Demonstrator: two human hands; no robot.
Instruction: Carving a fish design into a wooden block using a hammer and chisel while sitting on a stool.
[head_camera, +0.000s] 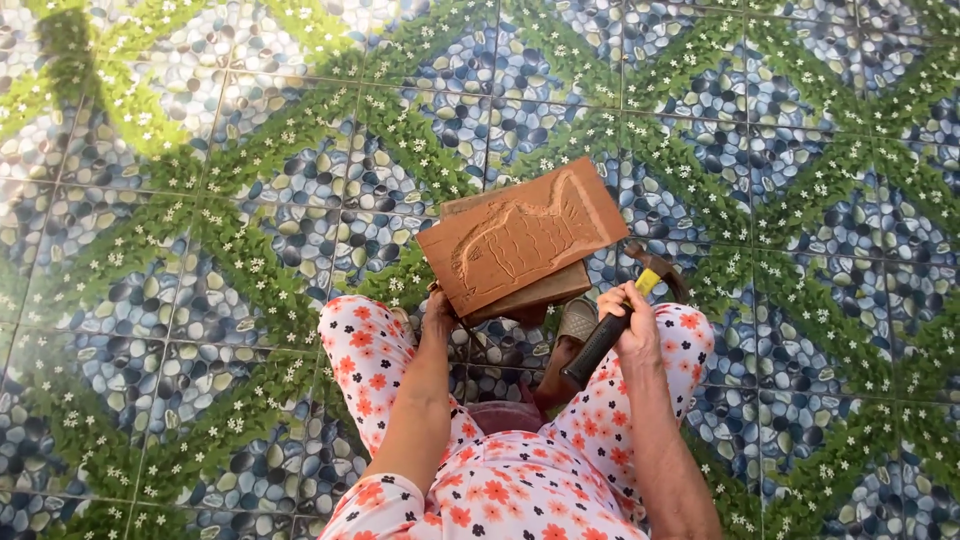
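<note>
The right hand (632, 318) is closed tight on a hammer (612, 330). The left hand (438, 312) grips the near left corner of the fish-carved wooden board (522, 237), propped on another board between the knees. Hold it steady; tap gently.

Setting: a home floor or patio used as an informal carving spot. The tiled floor (200, 200) carries a printed pebble-and-grass pattern across the whole frame. At frame centre, a carved wooden board (520, 235) and a hammer (615, 325) indicate woodwork.
</note>
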